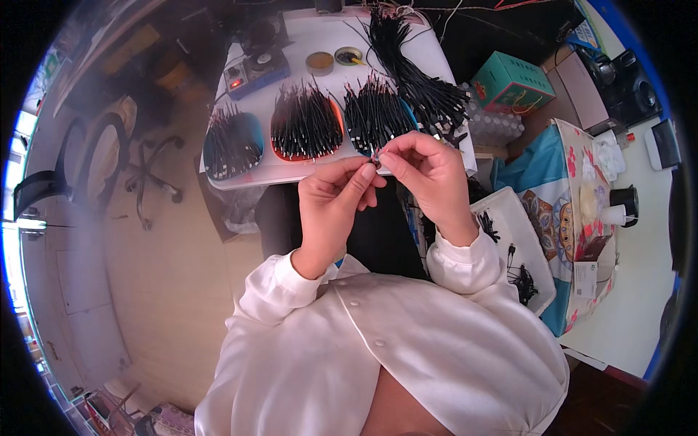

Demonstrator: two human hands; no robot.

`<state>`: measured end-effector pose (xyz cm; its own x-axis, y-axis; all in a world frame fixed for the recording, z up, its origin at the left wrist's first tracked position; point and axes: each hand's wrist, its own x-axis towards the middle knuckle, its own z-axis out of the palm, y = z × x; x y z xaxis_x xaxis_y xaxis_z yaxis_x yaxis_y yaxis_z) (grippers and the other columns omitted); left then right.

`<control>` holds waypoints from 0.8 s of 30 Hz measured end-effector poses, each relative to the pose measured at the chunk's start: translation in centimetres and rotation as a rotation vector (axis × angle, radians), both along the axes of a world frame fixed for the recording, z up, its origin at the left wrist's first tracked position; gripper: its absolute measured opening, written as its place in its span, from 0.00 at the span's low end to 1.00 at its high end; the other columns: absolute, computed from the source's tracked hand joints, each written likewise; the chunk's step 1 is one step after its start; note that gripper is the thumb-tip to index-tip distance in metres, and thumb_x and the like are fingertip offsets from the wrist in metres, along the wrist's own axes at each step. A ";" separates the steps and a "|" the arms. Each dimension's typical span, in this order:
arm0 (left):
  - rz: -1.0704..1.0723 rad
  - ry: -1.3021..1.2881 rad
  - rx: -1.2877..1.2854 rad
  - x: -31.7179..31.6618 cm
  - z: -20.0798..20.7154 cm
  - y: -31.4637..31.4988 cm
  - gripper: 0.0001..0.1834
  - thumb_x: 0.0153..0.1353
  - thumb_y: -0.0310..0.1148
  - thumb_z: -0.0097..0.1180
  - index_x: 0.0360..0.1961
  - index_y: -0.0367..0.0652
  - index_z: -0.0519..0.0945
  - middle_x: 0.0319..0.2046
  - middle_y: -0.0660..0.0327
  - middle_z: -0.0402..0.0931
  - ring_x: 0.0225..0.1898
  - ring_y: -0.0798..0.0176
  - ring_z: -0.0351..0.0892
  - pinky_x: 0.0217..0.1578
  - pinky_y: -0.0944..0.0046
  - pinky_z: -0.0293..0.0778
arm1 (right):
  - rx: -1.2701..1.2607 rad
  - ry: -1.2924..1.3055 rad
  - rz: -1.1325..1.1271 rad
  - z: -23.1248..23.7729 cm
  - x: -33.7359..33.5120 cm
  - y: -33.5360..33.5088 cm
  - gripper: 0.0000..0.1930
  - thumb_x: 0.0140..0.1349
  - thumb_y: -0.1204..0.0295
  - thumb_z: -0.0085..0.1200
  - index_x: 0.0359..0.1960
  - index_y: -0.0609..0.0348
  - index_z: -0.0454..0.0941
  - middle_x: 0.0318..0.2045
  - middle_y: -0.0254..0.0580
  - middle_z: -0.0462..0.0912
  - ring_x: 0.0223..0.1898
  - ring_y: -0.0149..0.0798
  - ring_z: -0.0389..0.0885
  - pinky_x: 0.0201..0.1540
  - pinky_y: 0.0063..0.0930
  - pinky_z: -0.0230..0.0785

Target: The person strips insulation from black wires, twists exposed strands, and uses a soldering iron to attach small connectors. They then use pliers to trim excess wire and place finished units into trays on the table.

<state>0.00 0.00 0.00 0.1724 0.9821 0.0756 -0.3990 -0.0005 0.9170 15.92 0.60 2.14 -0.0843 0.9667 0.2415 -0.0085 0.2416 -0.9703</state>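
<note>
white table (309,42) backs a dark piece (375,163) between left grip (333,195) and right grip (434,176).

On the surface (313,35), the middle tray (338,116) holds cables (305,120). Just left of it sits the left tray (255,132); just right, the right tray (413,116). Behind it stand two tins (320,63); behind and left, a device (258,78); behind and right, a long cable bundle (420,76). Before it and rightward are the left hand (336,190) and, farther right, the right hand (430,173).
</note>
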 end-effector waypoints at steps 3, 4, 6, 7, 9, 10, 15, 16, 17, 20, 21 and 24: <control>-0.028 -0.013 -0.058 0.6 -0.1 -0.7 0.09 0.66 0.27 0.55 0.41 0.33 0.82 0.28 0.60 0.82 0.23 0.76 0.72 0.22 0.77 0.65 | -0.002 -0.195 -0.039 0.2 0.6 -0.7 0.04 0.62 0.77 0.59 0.37 0.64 0.79 0.34 0.36 0.82 0.34 0.24 0.78 0.38 0.17 0.70; -0.040 -0.015 -0.069 0.4 -0.3 -0.4 0.09 0.65 0.27 0.55 0.41 0.33 0.82 0.27 0.60 0.82 0.22 0.76 0.71 0.22 0.77 0.64 | 0.018 -0.220 -0.053 0.0 0.5 -0.6 0.04 0.62 0.77 0.59 0.36 0.64 0.78 0.34 0.36 0.81 0.34 0.24 0.78 0.38 0.17 0.70; -0.092 -0.074 -0.123 -0.2 -0.3 -0.2 0.08 0.65 0.27 0.55 0.40 0.32 0.82 0.26 0.61 0.81 0.21 0.76 0.68 0.21 0.77 0.62 | -0.017 -0.096 -0.034 -0.6 0.1 -0.6 0.04 0.62 0.76 0.59 0.35 0.65 0.78 0.32 0.35 0.81 0.32 0.24 0.78 0.36 0.16 0.69; -0.131 -0.144 -0.157 -0.3 -0.4 0.0 0.08 0.66 0.27 0.55 0.40 0.32 0.82 0.26 0.61 0.80 0.21 0.76 0.67 0.21 0.76 0.61 | -0.064 0.039 0.001 -1.0 0.0 -0.5 0.04 0.62 0.76 0.58 0.35 0.64 0.78 0.31 0.34 0.81 0.30 0.24 0.78 0.34 0.15 0.68; -0.185 -0.260 -0.205 -0.3 -0.6 0.3 0.08 0.66 0.26 0.54 0.39 0.32 0.82 0.26 0.61 0.79 0.21 0.75 0.65 0.21 0.76 0.59 | -0.173 0.303 0.098 -1.6 0.0 -0.2 0.04 0.63 0.76 0.57 0.36 0.64 0.77 0.31 0.35 0.81 0.31 0.24 0.78 0.35 0.16 0.68; -0.202 -0.306 -0.221 -0.3 -0.7 0.2 0.08 0.66 0.26 0.54 0.39 0.32 0.82 0.26 0.61 0.79 0.21 0.75 0.65 0.21 0.76 0.58 | -0.237 0.432 0.159 -1.9 -0.1 -0.1 0.04 0.64 0.76 0.55 0.37 0.63 0.77 0.32 0.36 0.81 0.33 0.25 0.78 0.37 0.18 0.70; -0.357 -0.389 -0.282 -0.8 -1.4 1.0 0.08 0.66 0.25 0.52 0.38 0.31 0.81 0.26 0.60 0.78 0.24 0.74 0.66 0.22 0.76 0.58 | -0.426 0.584 0.301 -1.8 0.8 0.3 0.05 0.65 0.75 0.54 0.40 0.61 0.74 0.36 0.35 0.79 0.36 0.26 0.78 0.40 0.20 0.73; -0.391 -0.375 -0.289 -1.0 -1.4 1.2 0.08 0.66 0.25 0.52 0.38 0.32 0.81 0.26 0.60 0.78 0.24 0.74 0.66 0.22 0.75 0.58 | -0.455 0.511 0.292 -1.7 1.2 0.3 0.05 0.64 0.75 0.55 0.39 0.61 0.74 0.36 0.35 0.78 0.37 0.27 0.78 0.41 0.20 0.73; -0.427 -0.364 -0.293 -1.0 -1.4 1.3 0.08 0.66 0.26 0.52 0.38 0.32 0.81 0.26 0.60 0.78 0.24 0.74 0.66 0.22 0.75 0.58 | -0.472 0.523 0.331 -1.8 1.6 0.4 0.05 0.64 0.75 0.55 0.39 0.61 0.74 0.36 0.35 0.78 0.37 0.27 0.78 0.41 0.20 0.73; -0.405 -0.071 -0.223 -1.1 -1.4 1.1 0.08 0.66 0.26 0.53 0.38 0.31 0.81 0.25 0.61 0.77 0.23 0.76 0.64 0.21 0.76 0.57 | -0.547 0.670 0.485 -3.1 2.2 1.1 0.06 0.64 0.74 0.56 0.39 0.62 0.73 0.35 0.35 0.78 0.38 0.29 0.79 0.43 0.21 0.74; -0.393 -0.010 -0.212 -1.2 -1.4 1.0 0.08 0.66 0.26 0.54 0.38 0.31 0.81 0.25 0.61 0.77 0.22 0.76 0.63 0.21 0.76 0.56 | -0.657 0.722 0.545 -3.7 2.2 1.4 0.06 0.64 0.73 0.56 0.38 0.62 0.73 0.34 0.34 0.78 0.39 0.30 0.79 0.44 0.24 0.74; -0.352 0.012 -0.240 -1.1 -1.9 1.4 0.07 0.66 0.26 0.55 0.38 0.31 0.81 0.24 0.62 0.76 0.21 0.77 0.62 0.20 0.76 0.55 | -0.517 0.369 0.461 -4.8 4.1 3.6 0.09 0.64 0.72 0.56 0.42 0.63 0.76 0.35 0.33 0.79 0.37 0.28 0.78 0.43 0.23 0.73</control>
<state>-1.10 1.41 -1.90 0.5000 0.8525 -0.1521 -0.3261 0.3481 0.8789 20.02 4.22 -2.66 -0.5066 0.8508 -0.1397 -0.3414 -0.3467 -0.8736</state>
